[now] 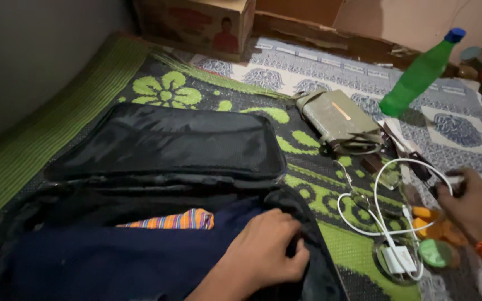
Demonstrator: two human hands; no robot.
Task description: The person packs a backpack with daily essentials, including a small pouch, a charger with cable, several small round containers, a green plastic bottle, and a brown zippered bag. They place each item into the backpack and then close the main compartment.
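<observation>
- left hand [269, 251] rests curled on the navy cloth [112, 262] in the open bag [163, 145], gripping nothing much
- right hand [472, 209] pinches the white cable [380, 223], which loops leftward across the mat [330, 189], closer to that hand

A black bag [163, 167] lies open on the mat, with a looped white cable [386, 217] beside it.

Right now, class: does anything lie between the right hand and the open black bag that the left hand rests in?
Yes. The white cable loops across the green patterned mat between the right hand and the black bag. The left hand rests on dark blue cloth inside.
</observation>
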